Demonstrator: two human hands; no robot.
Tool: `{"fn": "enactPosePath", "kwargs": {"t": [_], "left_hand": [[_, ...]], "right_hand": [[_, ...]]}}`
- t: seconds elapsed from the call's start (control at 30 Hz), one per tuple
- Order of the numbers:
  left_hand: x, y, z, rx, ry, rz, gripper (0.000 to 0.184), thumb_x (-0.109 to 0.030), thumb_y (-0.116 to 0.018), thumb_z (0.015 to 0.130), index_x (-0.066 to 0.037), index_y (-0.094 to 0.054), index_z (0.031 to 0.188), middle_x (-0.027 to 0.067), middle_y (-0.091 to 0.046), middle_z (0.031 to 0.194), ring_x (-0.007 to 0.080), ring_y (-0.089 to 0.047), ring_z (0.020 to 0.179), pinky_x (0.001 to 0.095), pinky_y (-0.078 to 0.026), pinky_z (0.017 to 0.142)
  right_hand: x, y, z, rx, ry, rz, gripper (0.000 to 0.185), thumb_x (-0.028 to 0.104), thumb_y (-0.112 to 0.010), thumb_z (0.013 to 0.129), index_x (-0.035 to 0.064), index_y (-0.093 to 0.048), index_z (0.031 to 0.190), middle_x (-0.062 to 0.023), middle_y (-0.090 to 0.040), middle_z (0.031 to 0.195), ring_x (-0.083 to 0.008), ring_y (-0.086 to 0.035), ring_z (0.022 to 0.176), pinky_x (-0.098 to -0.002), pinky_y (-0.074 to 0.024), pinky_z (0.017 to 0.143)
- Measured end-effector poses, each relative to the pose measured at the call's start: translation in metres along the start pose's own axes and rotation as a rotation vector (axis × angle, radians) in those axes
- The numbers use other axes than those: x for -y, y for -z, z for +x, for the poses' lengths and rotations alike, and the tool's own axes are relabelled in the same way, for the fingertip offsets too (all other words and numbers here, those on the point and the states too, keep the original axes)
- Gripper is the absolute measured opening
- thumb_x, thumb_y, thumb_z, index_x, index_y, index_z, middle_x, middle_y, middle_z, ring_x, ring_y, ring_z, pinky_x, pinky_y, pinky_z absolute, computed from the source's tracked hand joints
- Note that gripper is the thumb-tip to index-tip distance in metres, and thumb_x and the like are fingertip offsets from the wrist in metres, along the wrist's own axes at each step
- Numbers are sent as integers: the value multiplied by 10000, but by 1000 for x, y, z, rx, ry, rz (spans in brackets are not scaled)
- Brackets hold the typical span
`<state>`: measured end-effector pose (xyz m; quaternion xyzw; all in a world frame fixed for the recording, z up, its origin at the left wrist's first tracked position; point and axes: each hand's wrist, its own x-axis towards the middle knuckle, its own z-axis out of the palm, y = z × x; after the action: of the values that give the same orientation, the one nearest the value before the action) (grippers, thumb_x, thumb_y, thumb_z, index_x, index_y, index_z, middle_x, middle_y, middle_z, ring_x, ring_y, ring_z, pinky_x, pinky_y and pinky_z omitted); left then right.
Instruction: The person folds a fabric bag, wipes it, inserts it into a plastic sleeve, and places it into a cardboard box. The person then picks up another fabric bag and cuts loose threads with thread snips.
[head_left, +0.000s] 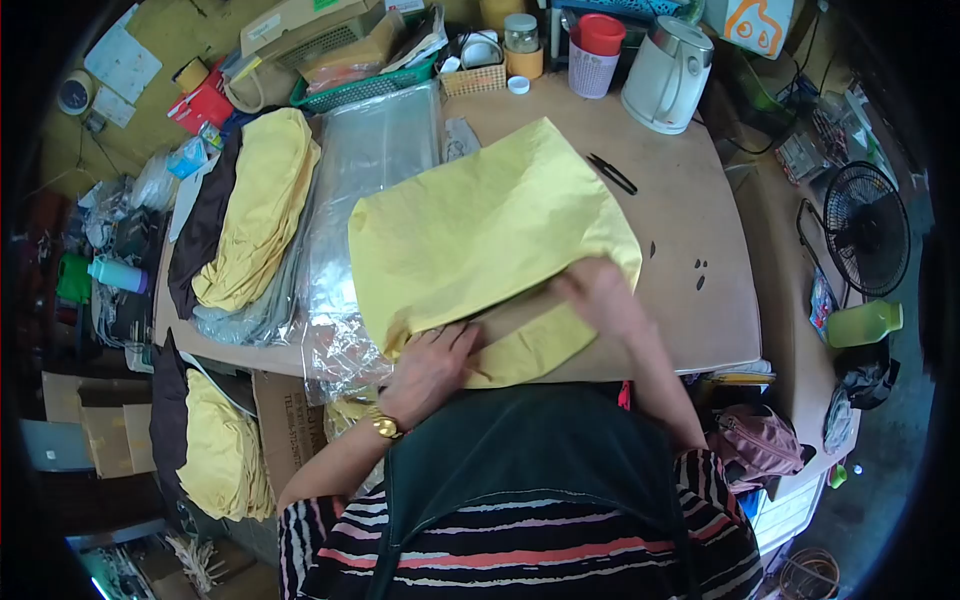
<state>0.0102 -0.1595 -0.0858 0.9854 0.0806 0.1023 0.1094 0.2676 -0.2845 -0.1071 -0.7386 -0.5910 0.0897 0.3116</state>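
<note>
A pale yellow cloth piece (480,220) lies on the table in front of me, its near edge lifted into a gap. A narrow yellow flap (535,350) extends toward me below that gap. At the cloth's near left corner rests my left hand (432,362), with a gold watch on the wrist and its fingers laid out along the edge. My right hand (600,295) is closed at the near right edge, gripping the cloth; it is slightly blurred and its fingertips are hidden. Black thread snips (612,173) lie beyond the cloth to the right.
Clear plastic bags (375,140) lie left of the cloth, beside a stack of folded yellow cloth (262,205). Another yellow stack (225,445) sits lower left. An electric kettle (668,75), a red-lidded container (597,55) and a green basket (365,92) line the back. A fan (866,227) stands right.
</note>
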Motion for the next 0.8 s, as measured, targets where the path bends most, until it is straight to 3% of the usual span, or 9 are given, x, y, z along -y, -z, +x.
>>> {"fn": "enactPosePath", "kwargs": {"t": [0.17, 0.2, 0.27, 0.33, 0.57, 0.63, 0.67, 0.73, 0.8], "left_hand": [[21, 10, -29, -131, -106, -93, 280, -100, -621, 811, -64, -638, 1088, 72, -603, 1091, 264, -588, 928, 371, -480, 796], [19, 2, -27, -282, 0, -33, 280, -170, -691, 809, -37, -592, 1035, 111, -565, 964, 282, -552, 821, 373, -463, 706], [18, 5, -18, -304, 201, -99, 326, -210, -721, 792, -28, -555, 1004, 125, -532, 921, 296, -541, 801, 385, -459, 683], [25, -2, -8, -332, 426, -254, 476, -314, -770, 760, -11, -457, 952, 160, -465, 874, 338, -514, 752, 418, -451, 629], [24, -25, 33, -392, 612, -261, 474, -241, -768, 726, -13, -435, 973, 174, -474, 924, 378, -530, 778, 439, -462, 653], [23, -23, 38, -480, 592, -234, 407, -131, -707, 728, -14, -428, 1000, 171, -479, 933, 378, -538, 809, 450, -467, 658], [22, -21, 37, -480, 592, -236, 407, -131, -707, 728, -14, -428, 1000, 171, -479, 933, 378, -538, 809, 450, -467, 658], [22, -18, 36, -431, 512, -377, 354, -50, -649, 728, 11, -471, 1027, 168, -551, 912, 367, -576, 811, 437, -478, 671], [23, -9, 31, -339, 512, -606, 340, -39, -640, 731, 22, -501, 1035, 168, -585, 892, 333, -594, 783, 403, -482, 672]], "right_hand": [[-3, 34, 29, -197, -246, 44, 138, 104, -635, 851, -19, -607, 792, -182, -599, 679, -330, -621, 634, -388, -476, 587], [-5, 28, 30, -187, -234, 54, 138, 104, -635, 851, -19, -607, 792, -182, -599, 679, -330, -621, 634, -388, -476, 587], [-7, 9, 27, -167, -126, 305, 155, 113, -649, 871, -37, -651, 913, -143, -628, 685, -142, -565, 574, -303, -436, 539], [10, -11, 24, -73, -110, 348, 171, 116, -651, 872, -45, -655, 931, -128, -649, 706, -133, -579, 598, -295, -445, 549], [51, -93, 40, 38, -169, 488, 213, 167, -646, 905, -42, -672, 932, -65, -670, 735, -100, -559, 632, -288, -447, 573], [59, -97, 43, -229, -60, 714, 218, 173, -613, 937, -37, -667, 920, -29, -650, 726, -91, -538, 661, -289, -451, 614], [60, -93, 43, -229, -60, 712, 218, 173, -613, 937, -37, -667, 920, -29, -650, 726, -91, -538, 661, -289, -451, 614], [62, -80, 48, -127, -195, 494, 227, 218, -583, 938, 8, -663, 906, -146, -650, 762, -321, -598, 747, -374, -462, 723], [60, -84, 58, -283, -118, 560, 216, 205, -569, 945, 6, -651, 941, -144, -654, 797, -314, -602, 758, -368, -457, 727]]}}
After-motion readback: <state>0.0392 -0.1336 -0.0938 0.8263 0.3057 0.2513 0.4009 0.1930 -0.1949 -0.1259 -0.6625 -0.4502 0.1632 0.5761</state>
